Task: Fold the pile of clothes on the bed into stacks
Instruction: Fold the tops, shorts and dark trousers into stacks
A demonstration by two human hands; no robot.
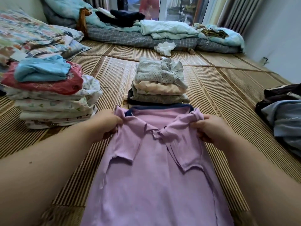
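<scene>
Shirt: lilac polo shirt (pixel 151 168) lies flat between both arms.
Hands: left hand (pixel 104 126) and right hand (pixel 211 129) each pinch a shoulder.

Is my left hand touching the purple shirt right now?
Touching. The head view shows the left hand pinching the purple shirt at its shoulder, with fabric bunched between thumb and fingers.

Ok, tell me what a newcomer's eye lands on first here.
The lilac collared shirt fills the near centre, sleeves folded in, with the left hand and right hand gripping its shoulders. Just beyond it stands a short folded stack; a taller stack topped by a blue garment sits to the left.
</scene>
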